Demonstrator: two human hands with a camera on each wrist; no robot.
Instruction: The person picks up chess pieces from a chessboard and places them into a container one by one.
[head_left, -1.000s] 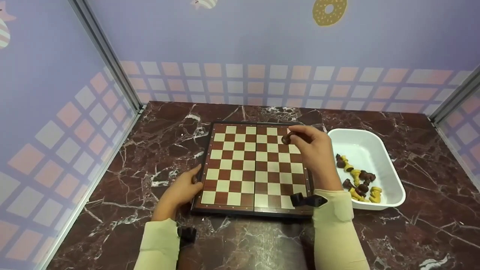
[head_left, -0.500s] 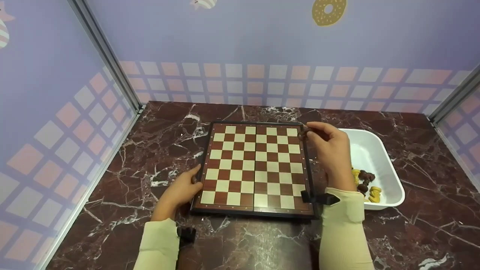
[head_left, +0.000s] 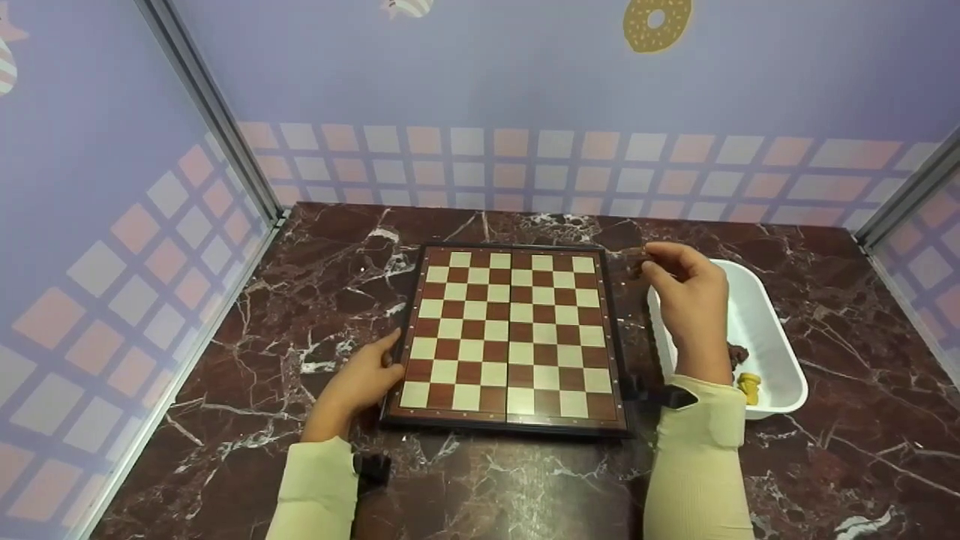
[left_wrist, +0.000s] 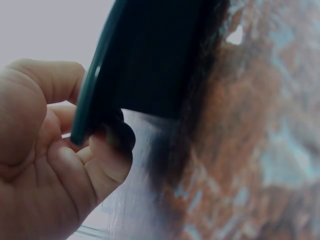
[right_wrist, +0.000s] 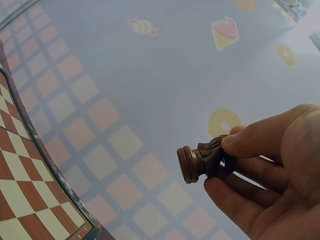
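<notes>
My left hand [head_left: 360,382] grips the left edge of the chessboard [head_left: 491,330], which lies flat with its checkered side up. In the left wrist view, the thumb and curled fingers stand on either side of the board's dark rim [left_wrist: 87,100]. My right hand [head_left: 694,300] is raised over the gap between the board and the white tray, pinching a dark brown chess knight [right_wrist: 200,160]. Thumb and fingers cover the knight's head, while its round base sticks out. Several brown and yellow chess pieces lie in the tray, partly hidden behind the right forearm.
To the right of the board stands a white plastic tray [head_left: 780,349], with a yellow piece [head_left: 748,388] visible in it. Underneath everything is a dark red marbled tabletop [head_left: 510,487]. Lilac printed wall panels [head_left: 480,82] close in the back and sides.
My right hand has moved right with the knight, from above the board's far right squares to beyond its right edge, near the tray. The left hand has stayed in place.
</notes>
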